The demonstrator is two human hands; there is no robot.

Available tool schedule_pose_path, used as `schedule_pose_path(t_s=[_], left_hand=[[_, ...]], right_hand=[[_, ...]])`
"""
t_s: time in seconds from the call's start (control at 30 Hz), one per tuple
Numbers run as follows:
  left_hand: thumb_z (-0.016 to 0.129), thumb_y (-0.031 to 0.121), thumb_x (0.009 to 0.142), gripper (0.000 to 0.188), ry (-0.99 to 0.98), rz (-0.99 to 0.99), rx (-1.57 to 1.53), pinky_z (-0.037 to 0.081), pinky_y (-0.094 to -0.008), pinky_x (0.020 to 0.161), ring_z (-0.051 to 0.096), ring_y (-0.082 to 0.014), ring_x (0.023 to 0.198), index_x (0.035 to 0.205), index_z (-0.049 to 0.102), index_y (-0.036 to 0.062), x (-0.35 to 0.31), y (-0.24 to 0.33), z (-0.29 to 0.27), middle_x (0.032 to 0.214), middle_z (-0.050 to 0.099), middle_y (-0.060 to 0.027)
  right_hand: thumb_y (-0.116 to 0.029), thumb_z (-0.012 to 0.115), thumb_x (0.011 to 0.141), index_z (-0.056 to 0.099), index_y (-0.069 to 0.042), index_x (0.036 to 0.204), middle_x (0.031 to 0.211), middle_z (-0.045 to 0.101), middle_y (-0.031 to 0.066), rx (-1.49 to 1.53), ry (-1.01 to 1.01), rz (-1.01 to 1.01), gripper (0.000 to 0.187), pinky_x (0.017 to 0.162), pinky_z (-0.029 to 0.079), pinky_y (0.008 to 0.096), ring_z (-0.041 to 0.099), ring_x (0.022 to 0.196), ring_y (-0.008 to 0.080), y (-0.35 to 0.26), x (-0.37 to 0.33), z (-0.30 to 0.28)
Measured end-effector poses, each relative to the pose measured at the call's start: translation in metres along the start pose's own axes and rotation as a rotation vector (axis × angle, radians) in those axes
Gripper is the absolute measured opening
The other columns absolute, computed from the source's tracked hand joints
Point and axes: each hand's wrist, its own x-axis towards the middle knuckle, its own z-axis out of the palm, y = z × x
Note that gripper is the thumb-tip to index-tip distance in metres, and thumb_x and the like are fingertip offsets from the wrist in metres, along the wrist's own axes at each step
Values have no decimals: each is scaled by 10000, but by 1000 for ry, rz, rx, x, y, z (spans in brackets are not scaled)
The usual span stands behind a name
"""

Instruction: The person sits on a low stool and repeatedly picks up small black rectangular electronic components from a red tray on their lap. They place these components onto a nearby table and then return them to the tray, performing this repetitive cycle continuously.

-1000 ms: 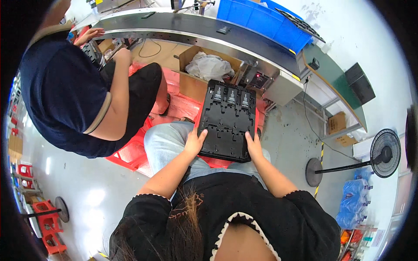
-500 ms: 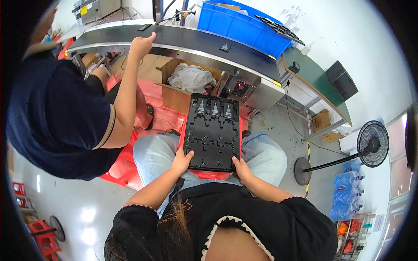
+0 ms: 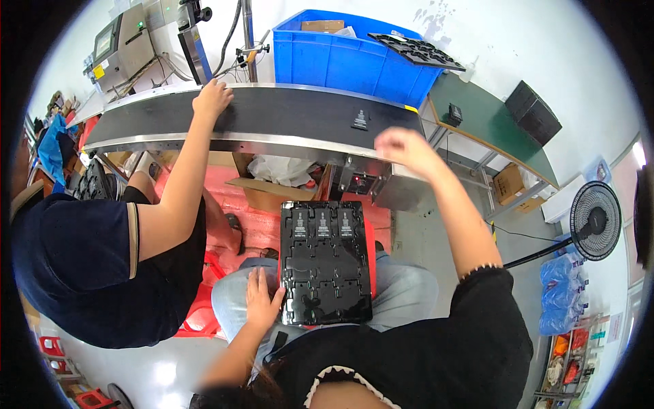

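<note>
On my lap lies a black plastic tray point(image 3: 325, 273) with shaped pockets, on top of something red. Three flat black battery-like pieces point(image 3: 322, 223) with pale print fill its far row. My left hand point(image 3: 262, 298) rests at the tray's left edge, fingers stretched out and thumb against the rim. Reaching over the near right side of the conveyor, my right hand point(image 3: 409, 151) is smeared by motion; its fingers cannot be made out. Just beyond it, to the left, another flat black piece point(image 3: 360, 120) lies on the conveyor belt point(image 3: 286, 117).
A co-worker's hand point(image 3: 213, 100) is over the belt at the left. Behind the belt stands a blue bin point(image 3: 340, 61) with a black tray point(image 3: 419, 52) on its rim. A green table point(image 3: 477, 109) and a fan point(image 3: 595, 221) are at right; a cardboard box point(image 3: 269, 196) sits under the conveyor.
My right hand has let go of the tray and moved up to the conveyor. My left hand's fingers have straightened beside the tray. The piece near the co-worker's hand no longer shows.
</note>
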Motion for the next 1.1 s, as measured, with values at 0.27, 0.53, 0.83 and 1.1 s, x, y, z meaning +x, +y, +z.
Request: schedule_pose_path(t_s=[0.27,0.53,0.83,1.1], left_hand=[[622,442,864,800,-164,89,236,112,-569,1154,166,-428,1433,1461,304,17,-8,6,-34,1507,246,-263],[575,422,898,658,151,-183,412,178,-557,1136,245,-388,1407,1404,405,37,-24,-52,-45,1482,316,-216],[541,418,914,553,194,-172,406,239,-541,1111,330,-344,1365,1362,473,100,-17,-60,-35,1437,400,-159],[545,406,908,533,227,-176,395,257,-541,1100,352,-341,1345,1337,488,96,-17,-66,-32,1416,420,-147]], right_hand=[[-386,847,590,447,-3,1397,1433,450,210,-630,-313,371,979,1110,346,355,447,1321,313,111,129,-63],[-264,790,731,695,4,1059,1008,706,142,-487,120,241,434,773,534,326,675,853,236,72,66,-86],[-204,767,812,709,-4,1008,884,699,52,261,-186,294,286,714,518,281,645,777,120,-33,-69,111],[-205,709,796,685,-66,1107,1164,600,135,-167,-187,12,341,885,464,413,575,1061,304,6,-66,258]])
